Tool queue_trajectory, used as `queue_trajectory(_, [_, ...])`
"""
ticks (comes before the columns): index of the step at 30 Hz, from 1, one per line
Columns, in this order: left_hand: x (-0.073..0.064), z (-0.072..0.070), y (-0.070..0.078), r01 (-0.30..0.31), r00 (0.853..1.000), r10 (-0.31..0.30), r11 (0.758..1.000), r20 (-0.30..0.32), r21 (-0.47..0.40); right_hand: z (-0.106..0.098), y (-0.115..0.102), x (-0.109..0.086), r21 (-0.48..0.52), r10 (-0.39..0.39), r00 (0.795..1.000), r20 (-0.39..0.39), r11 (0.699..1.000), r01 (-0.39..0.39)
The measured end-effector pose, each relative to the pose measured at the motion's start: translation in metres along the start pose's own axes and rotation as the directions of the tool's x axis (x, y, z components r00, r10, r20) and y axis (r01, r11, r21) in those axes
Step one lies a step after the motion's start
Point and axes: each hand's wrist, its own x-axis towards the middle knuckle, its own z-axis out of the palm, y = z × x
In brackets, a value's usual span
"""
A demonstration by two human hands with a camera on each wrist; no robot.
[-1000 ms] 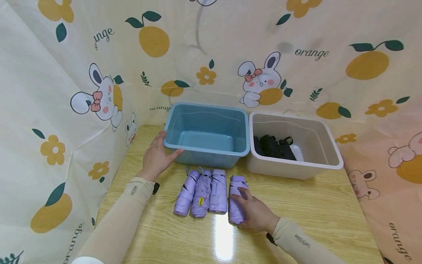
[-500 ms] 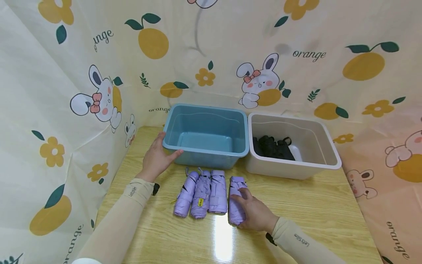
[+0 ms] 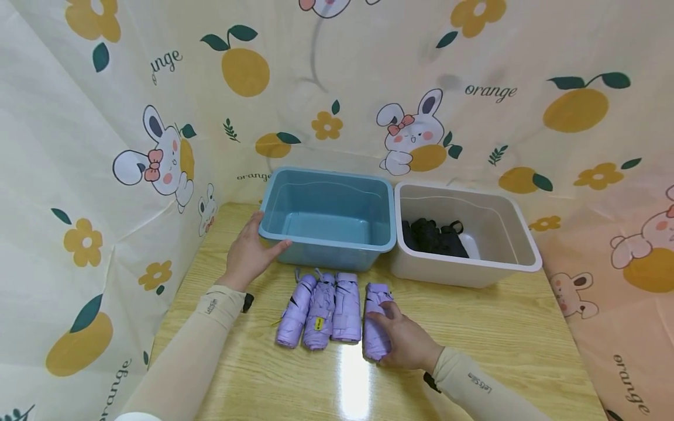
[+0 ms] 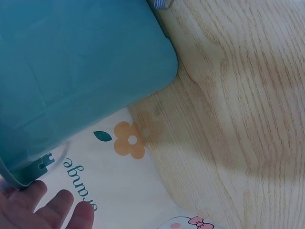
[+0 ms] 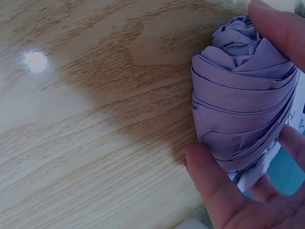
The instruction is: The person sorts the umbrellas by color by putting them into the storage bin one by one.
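A folded purple umbrella (image 3: 374, 336) lies on the table, the rightmost of a row of several. My right hand (image 3: 412, 340) grips it from the right side; in the right wrist view the thumb and fingers curve around the rolled umbrella (image 5: 243, 105). Three more folded umbrellas, the left one (image 3: 296, 313), the middle one (image 3: 319, 307) with a yellow tag, and another (image 3: 346, 310), lie side by side to its left. At the left front corner of the blue bin (image 3: 321, 254), my left hand (image 3: 247, 255) rests against the rim with fingers extended and thumb spread.
Right of the blue bin stands a beige bin (image 3: 458, 275) with black folded items (image 3: 436, 238) inside. Behind both bins rises a patterned cloth backdrop (image 3: 337, 76), which also closes off the left and right sides of the wooden table (image 3: 505, 327).
The head view has shifted slightly. Both hands keep their places on the bin and the umbrella.
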Motion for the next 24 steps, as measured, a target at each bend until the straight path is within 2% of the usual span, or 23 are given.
queue_trajectory(16, [-0.0025, -0.0036, 0.0031, 0.000, 1.000, 0.000, 1.000, 0.003, -0.006, 0.0011, -0.0017, 0.0007, -0.009, -0.004, 1.000, -0.001, 1.000, 0.004])
queue_trajectory(24, [-0.0018, -0.0044, 0.0044, 0.007, 1.000, -0.007, 1.000, 0.002, -0.008, 0.0010, -0.0029, 0.0002, -0.006, -0.011, 0.999, -0.032, 1.000, 0.011])
